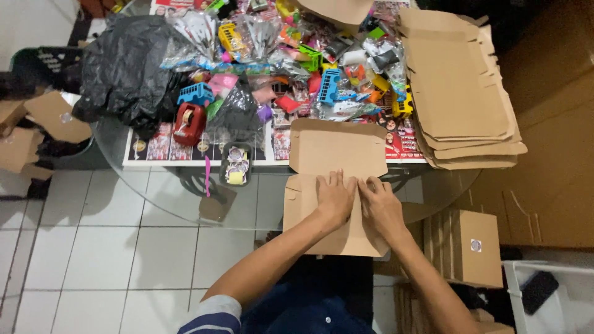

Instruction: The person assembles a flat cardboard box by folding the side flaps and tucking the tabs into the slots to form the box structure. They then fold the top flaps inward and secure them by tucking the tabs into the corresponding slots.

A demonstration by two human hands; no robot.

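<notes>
Both hands, left hand [335, 199] and right hand [380, 207], press flat (fingers together, extended) on the cardboard box [337, 154].

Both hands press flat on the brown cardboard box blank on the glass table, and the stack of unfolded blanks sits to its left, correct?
Not quite. In the head view the stack of unfolded blanks lies to the right, not left.

Counts: 2 hands, left hand [335, 199] and right hand [381, 207], both flat on 1 cardboard box blank [334, 162]. 1 stack of flat cardboard blanks [461, 99], exact number unreadable. 1 red tape dispenser [189, 122]. 1 black plastic bag [127, 68]. 2 blue toy buses [196, 94], [330, 85]. 1 glass desk [154, 198]. Wrapped toys [297, 55]: too many to count.
</notes>
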